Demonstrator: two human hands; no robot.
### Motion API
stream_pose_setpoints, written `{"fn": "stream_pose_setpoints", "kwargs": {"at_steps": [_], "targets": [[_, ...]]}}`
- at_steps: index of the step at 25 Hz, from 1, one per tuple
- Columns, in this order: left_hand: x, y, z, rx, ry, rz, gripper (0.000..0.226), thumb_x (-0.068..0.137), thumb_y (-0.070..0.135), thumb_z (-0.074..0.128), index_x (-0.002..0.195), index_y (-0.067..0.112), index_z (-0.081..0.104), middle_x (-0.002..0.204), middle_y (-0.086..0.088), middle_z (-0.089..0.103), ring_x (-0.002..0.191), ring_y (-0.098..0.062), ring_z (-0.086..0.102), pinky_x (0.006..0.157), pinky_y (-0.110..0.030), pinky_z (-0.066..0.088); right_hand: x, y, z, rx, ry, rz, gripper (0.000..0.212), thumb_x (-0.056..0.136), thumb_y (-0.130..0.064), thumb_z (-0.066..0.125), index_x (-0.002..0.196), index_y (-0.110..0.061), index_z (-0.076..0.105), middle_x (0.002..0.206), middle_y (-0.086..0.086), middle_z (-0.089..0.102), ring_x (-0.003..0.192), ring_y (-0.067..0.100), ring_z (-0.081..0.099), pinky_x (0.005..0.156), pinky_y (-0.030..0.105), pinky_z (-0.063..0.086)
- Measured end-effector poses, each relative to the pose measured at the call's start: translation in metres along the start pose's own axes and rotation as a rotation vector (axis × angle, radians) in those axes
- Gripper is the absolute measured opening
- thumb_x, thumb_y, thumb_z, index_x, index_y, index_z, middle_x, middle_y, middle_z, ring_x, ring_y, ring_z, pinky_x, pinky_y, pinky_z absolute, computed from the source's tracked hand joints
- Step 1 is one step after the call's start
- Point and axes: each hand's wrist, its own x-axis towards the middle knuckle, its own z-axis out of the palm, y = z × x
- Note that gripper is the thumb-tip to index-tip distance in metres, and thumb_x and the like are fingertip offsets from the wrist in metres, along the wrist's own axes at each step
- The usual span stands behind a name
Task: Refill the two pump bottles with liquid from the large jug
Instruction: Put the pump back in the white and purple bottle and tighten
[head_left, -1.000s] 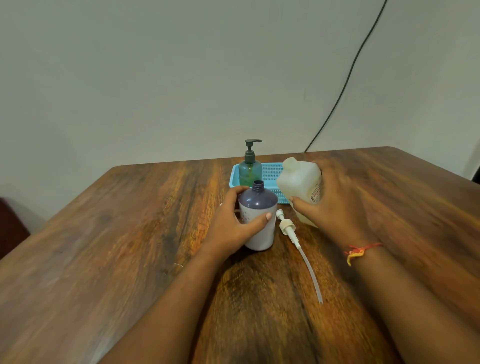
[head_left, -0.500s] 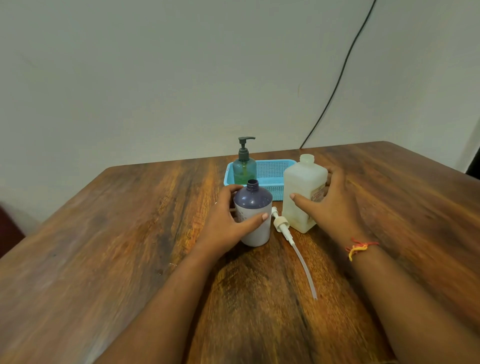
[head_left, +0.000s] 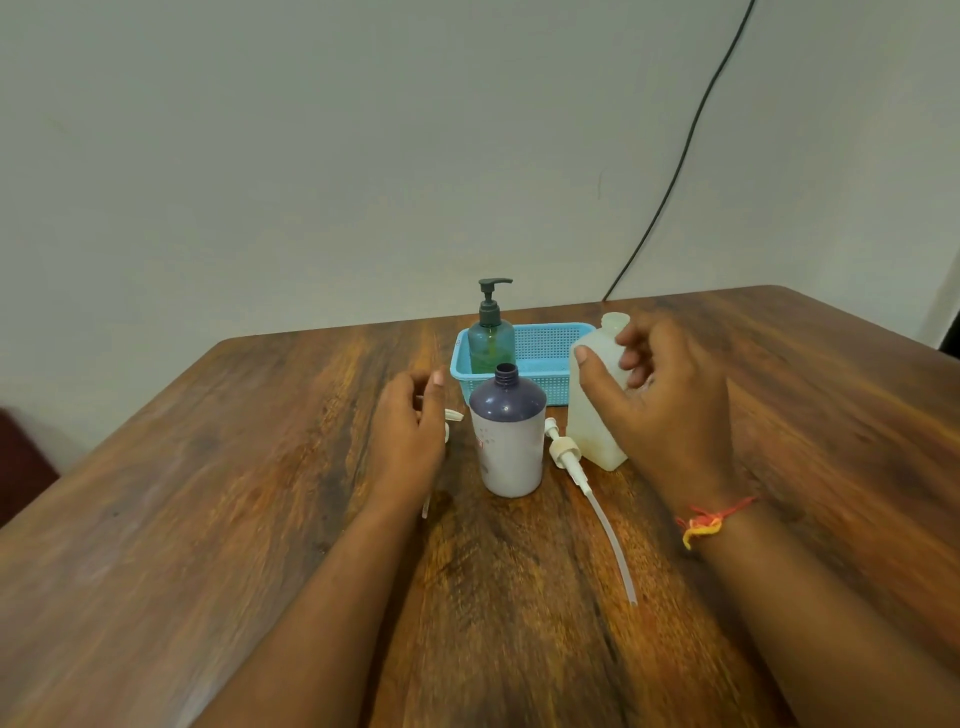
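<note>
Right hand (head_left: 670, 415) wraps its grip around the upright white jug (head_left: 592, 426), just beside the uncapped purple bottle (head_left: 509, 441) mid-worktop (head_left: 260, 519). Left hand (head_left: 410, 441) curls over a loose pump (head_left: 453, 414), grip unclear. Green pump bottle (head_left: 491, 343) stands in the blue basket (head_left: 556, 343).

Right hand (head_left: 660, 410) grips the upright jug (head_left: 588, 431) beside the uncapped purple bottle (head_left: 509, 441), pump (head_left: 566, 453) lying between

One camera only, riding on the person's head: it is looking forward and down along both forearms, sitting close enough that the left hand (head_left: 410, 436) and the right hand (head_left: 670, 415), holding the jug (head_left: 587, 434), are filling mid-frame, with the table (head_left: 208, 519) spreading beneath them and the wall (head_left: 311, 156) rising beyond.
</note>
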Motion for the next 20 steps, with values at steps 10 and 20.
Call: {"fn": "stream_pose_setpoints", "kwargs": {"at_steps": [10, 20], "targets": [[0.012, -0.020, -0.008, 0.555, -0.266, -0.159, 0.019, 0.091, 0.031, 0.070, 0.102, 0.016, 0.068, 0.090, -0.001, 0.067, 0.077, -0.013, 0.059, 0.058, -0.030, 0.048, 0.012, -0.027, 0.029, 0.023, -0.751, 0.198, 0.080, 0.067, -0.067, 0.083, 0.127, -0.028, 0.048, 0.113, -0.013, 0.053, 0.100, 0.007, 0.056, 0.078, 0.021, 0.050], [0.014, 0.032, -0.026, -0.590, 0.204, -0.048, 0.024, 0.096, 0.020, 0.066, 0.118, 0.012, 0.063, 0.097, -0.003, 0.074, 0.089, -0.013, 0.071, 0.078, -0.027, 0.059, -0.011, -0.005, 0.049, 0.321, -0.594, 0.167, 0.063, 0.074, -0.050, 0.086, 0.123, -0.044, 0.046, 0.118, -0.025, 0.054, 0.107, -0.009, 0.054, 0.076, 0.005, 0.047]]}}
